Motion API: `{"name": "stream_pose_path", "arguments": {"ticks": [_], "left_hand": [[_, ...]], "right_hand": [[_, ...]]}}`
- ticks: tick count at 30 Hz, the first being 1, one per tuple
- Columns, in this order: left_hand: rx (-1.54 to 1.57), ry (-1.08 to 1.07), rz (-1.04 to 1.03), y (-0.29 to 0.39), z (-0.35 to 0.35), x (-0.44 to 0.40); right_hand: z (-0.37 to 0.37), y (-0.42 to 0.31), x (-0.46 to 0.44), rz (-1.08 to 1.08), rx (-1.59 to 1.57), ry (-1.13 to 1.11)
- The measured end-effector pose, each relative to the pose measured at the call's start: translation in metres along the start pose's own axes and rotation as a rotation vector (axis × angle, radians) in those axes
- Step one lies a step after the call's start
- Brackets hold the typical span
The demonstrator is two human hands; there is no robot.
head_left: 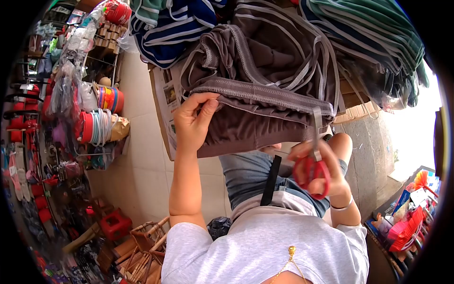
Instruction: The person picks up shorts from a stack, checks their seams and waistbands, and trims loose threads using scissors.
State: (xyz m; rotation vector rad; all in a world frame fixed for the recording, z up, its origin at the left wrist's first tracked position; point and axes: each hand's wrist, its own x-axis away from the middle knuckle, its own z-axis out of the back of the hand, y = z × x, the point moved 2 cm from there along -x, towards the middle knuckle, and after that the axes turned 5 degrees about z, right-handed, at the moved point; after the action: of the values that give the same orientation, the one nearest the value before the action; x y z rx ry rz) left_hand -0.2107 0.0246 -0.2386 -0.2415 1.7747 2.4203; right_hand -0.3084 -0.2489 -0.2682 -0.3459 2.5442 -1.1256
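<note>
Two hands (195, 118) (335, 176), scissors (316, 135), brown garment (250, 128)

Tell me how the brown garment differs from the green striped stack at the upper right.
The brown garment lies bunched, while the green striped stack lies in fairly flat, overlapping layers. The left hand pinches the brown garment's seamed band; neither hand touches the green striped stack. Both are cloth with pale stripes.
</note>
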Motion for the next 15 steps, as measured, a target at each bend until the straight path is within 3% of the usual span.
{"name": "stream_pose_path", "arguments": {"ticks": [1, 4, 6, 8, 15], "left_hand": [[0.077, 0.010, 0.046, 0.003, 0.001, -0.002], [0.235, 0.011, 0.043, -0.007, 0.008, -0.005], [0.325, 0.001, 0.059, -0.013, 0.013, -0.004], [0.504, -0.009, 0.050, -0.016, 0.014, -0.004], [0.543, -0.024, 0.062, -0.018, 0.016, -0.002]], "right_hand": [[-0.001, 0.004, -0.005, -0.134, 0.038, -0.168], [-0.017, 0.023, -0.017, -0.156, 0.021, -0.253], [-0.027, 0.026, -0.029, -0.339, -0.008, -0.400], [-0.035, 0.034, -0.040, -0.313, 0.019, -0.438], [-0.046, 0.051, -0.066, -0.291, 0.200, -0.516]]}}
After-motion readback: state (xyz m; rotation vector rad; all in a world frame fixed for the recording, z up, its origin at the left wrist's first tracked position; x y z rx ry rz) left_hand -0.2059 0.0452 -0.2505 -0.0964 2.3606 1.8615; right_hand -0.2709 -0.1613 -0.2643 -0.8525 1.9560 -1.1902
